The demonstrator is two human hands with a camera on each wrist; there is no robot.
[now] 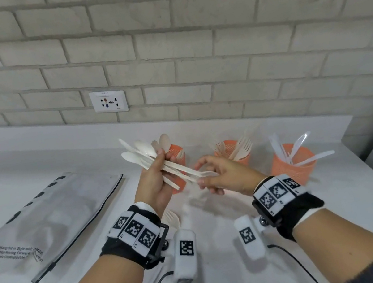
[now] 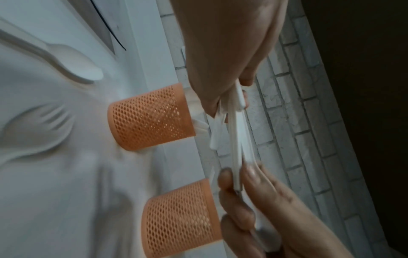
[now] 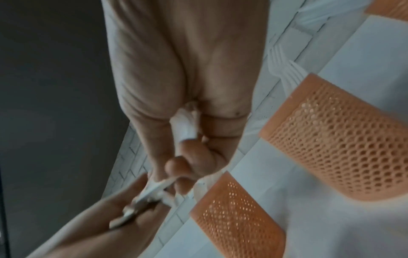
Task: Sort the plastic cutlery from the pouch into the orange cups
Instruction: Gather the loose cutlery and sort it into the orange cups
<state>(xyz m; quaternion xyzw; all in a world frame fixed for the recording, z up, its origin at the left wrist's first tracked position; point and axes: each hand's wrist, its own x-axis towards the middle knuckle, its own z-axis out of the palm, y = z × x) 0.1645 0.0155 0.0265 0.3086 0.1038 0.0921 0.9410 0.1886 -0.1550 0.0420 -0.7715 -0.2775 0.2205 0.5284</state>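
Spoons (image 1: 151, 157) gripped in left hand (image 1: 157, 186).
Right hand (image 1: 223, 174) pinches one handle end above orange cups (image 1: 292, 162).

Matt plastic spoons (image 1: 147, 152), perforated orange plastic cups (image 1: 292, 163) — rough brick wall (image 1: 187, 41).

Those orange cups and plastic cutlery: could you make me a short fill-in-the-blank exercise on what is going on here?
1. The left hand holds a bunch of ___.
2. The number of orange cups on the counter is ___.
3. The middle cup holds ___.
4. The pouch lies to the ___ of the hands.

Missing words: spoons; three; forks; left
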